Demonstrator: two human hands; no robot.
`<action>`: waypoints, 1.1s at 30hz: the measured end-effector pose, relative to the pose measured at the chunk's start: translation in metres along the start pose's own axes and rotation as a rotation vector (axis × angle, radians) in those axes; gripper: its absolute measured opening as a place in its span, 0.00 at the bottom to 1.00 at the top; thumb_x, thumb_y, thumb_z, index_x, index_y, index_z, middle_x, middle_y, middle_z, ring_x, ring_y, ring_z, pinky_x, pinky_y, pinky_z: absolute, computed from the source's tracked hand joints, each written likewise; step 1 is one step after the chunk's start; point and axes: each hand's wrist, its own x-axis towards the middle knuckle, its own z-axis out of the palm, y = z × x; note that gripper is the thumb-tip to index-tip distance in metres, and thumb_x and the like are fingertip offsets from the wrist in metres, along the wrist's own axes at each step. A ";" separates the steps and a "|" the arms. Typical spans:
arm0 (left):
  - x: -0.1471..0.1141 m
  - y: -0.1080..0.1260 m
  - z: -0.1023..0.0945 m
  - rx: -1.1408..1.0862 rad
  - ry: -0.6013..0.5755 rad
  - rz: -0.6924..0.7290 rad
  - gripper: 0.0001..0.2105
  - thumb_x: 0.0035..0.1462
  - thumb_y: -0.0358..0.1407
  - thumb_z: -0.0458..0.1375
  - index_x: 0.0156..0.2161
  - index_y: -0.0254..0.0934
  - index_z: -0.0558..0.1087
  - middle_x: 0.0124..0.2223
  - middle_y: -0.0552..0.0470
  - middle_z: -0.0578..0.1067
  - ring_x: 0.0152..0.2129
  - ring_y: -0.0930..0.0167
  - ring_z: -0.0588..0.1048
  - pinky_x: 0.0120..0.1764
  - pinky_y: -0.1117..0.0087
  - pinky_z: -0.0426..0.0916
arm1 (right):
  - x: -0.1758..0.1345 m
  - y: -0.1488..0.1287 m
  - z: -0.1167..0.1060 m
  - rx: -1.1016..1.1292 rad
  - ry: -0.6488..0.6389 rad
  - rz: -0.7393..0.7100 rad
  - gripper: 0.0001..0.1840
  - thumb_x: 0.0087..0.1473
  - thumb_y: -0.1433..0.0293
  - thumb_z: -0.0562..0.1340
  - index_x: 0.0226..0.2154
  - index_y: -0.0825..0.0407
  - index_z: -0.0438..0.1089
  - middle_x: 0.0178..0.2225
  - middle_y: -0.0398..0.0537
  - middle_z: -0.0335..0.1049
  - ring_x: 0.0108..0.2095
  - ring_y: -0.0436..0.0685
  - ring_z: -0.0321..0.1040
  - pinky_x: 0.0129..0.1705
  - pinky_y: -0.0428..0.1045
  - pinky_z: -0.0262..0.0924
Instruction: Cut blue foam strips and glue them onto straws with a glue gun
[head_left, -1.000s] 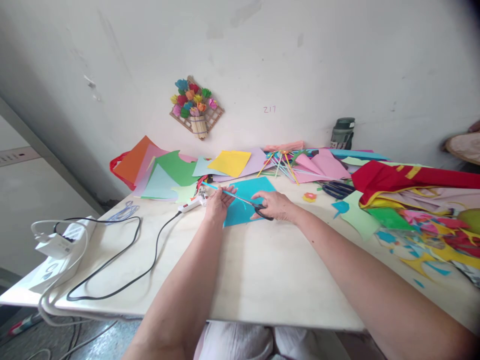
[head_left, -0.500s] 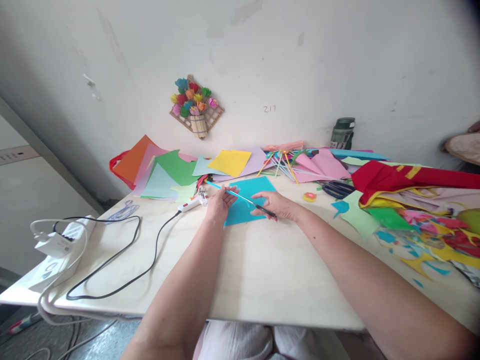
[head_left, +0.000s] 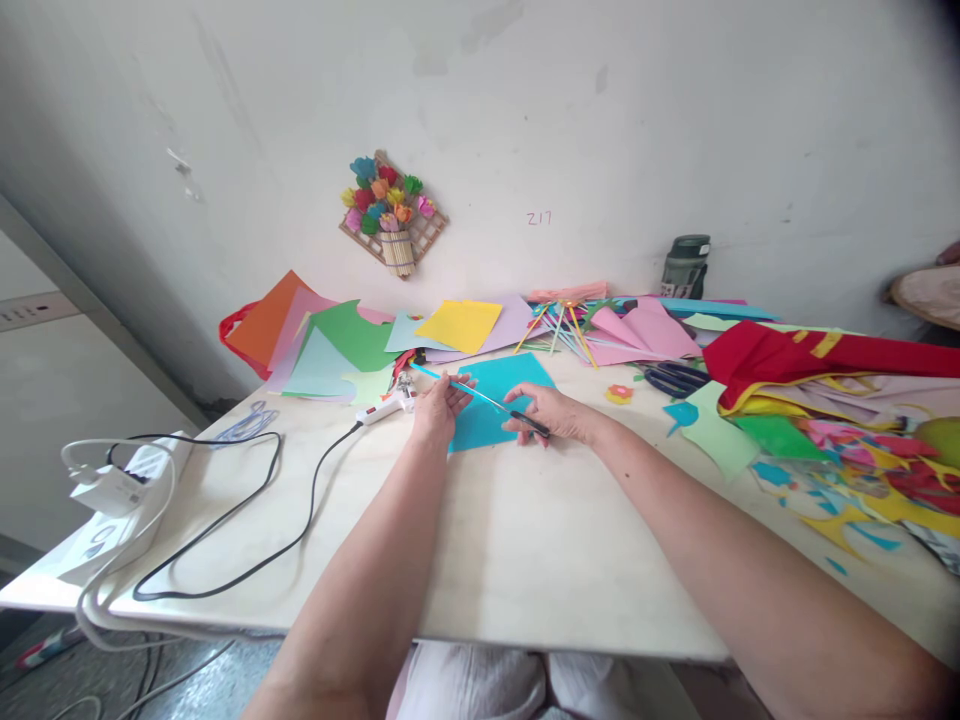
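Observation:
A thin blue paper strip point(head_left: 429, 372) slants across the fingers of my left hand point(head_left: 442, 405), which is closed on it. My right hand point(head_left: 551, 412) has its fingers in the dark handles of a pair of scissors point(head_left: 529, 423). The metal blades point up and left toward my left hand, in line with the strip; where blade and strip meet is hard to make out. Beneath both hands a blue sheet of paper point(head_left: 487, 432) lies flat on the table.
A white glue gun point(head_left: 384, 408) with a black cord lies left of my left hand. Coloured paper sheets point(head_left: 345, 335) line the back. Blue-handled scissors point(head_left: 675, 379), a red cloth point(head_left: 795, 355) and paper scraps point(head_left: 847, 500) are on the right. A power strip point(head_left: 154, 460) stands at left.
The scissors have shifted slightly in my right hand, and their handles look closer together. My left hand has stayed in nearly the same place with the strip.

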 end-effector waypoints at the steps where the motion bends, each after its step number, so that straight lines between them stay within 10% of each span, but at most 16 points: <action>1: 0.000 0.000 0.000 -0.001 0.002 0.002 0.07 0.50 0.36 0.53 0.28 0.32 0.67 0.32 0.45 0.75 0.32 0.67 0.74 0.36 0.66 0.68 | 0.000 0.001 0.000 0.005 0.000 0.000 0.31 0.37 0.58 0.65 0.41 0.53 0.55 0.16 0.39 0.69 0.09 0.45 0.56 0.11 0.40 0.52; 33: -0.004 0.002 0.004 0.029 -0.042 -0.004 0.07 0.49 0.35 0.54 0.28 0.31 0.67 0.32 0.45 0.75 0.30 0.68 0.75 0.30 0.71 0.68 | -0.001 -0.001 0.000 -0.063 -0.073 0.023 0.24 0.40 0.52 0.60 0.33 0.55 0.65 0.17 0.42 0.67 0.11 0.43 0.57 0.10 0.39 0.45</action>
